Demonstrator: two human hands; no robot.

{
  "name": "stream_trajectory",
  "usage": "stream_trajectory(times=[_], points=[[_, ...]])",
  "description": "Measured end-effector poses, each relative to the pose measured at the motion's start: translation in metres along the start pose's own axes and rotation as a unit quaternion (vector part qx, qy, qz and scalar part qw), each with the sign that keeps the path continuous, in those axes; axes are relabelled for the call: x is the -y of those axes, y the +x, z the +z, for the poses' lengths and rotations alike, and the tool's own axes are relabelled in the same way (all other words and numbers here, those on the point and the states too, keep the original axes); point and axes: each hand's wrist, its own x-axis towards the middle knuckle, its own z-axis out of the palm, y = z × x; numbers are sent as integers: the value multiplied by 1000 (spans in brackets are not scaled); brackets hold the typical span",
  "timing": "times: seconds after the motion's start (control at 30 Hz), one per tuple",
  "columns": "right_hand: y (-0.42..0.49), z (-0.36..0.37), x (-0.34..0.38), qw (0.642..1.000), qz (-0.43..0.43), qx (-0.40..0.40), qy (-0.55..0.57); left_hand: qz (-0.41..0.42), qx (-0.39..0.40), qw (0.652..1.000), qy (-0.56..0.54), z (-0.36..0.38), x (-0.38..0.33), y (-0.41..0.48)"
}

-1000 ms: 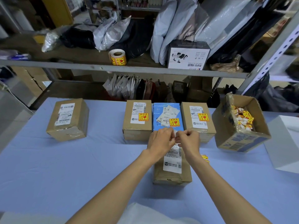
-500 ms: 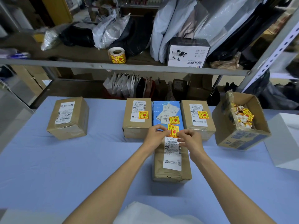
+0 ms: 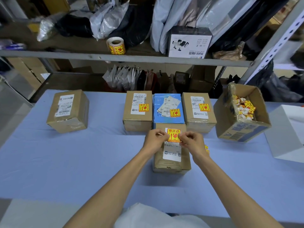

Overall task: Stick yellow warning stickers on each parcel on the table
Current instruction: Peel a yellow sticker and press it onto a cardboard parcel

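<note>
A yellow warning sticker (image 3: 172, 135) is stretched between my left hand (image 3: 155, 139) and my right hand (image 3: 191, 141), each pinching one edge. It hovers over the far end of a brown parcel (image 3: 171, 157) with a white label, lying in front of me. Behind it stand three parcels in a row, each with a yellow sticker: a brown one (image 3: 137, 110), a blue one (image 3: 167, 109) and another brown one (image 3: 199, 111). A brown parcel (image 3: 68, 111) at the far left bears only a white label.
An open cardboard box (image 3: 241, 129) at the right holds peeled sticker backings. A few yellow stickers (image 3: 207, 149) lie beside my right wrist. A white box (image 3: 287, 134) sits at the right edge. A sticker roll (image 3: 116, 46) stands on the shelf behind the blue table (image 3: 82, 153).
My hands have drawn apart, and the sticker now shows flat and upright between them, lowered closer to the near parcel's label.
</note>
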Motion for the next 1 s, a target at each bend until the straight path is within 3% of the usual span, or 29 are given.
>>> stream_trajectory(times=[0.27, 0.57, 0.77, 1.0], points=[[-7, -7, -18, 999, -12, 1, -33, -54, 12, 998, 16, 4, 20, -5], [-11, -20, -28, 992, -48, -69, -95, -90, -1, 995, 49, 23, 18, -7], [-8, -24, -32, 991, -33, -52, -122, -48, -25, 988, 145, 31, 18, -10], [2, -23, -43, 988, -29, -48, -143, -41, -59, 981, 181, 37, 18, -14]])
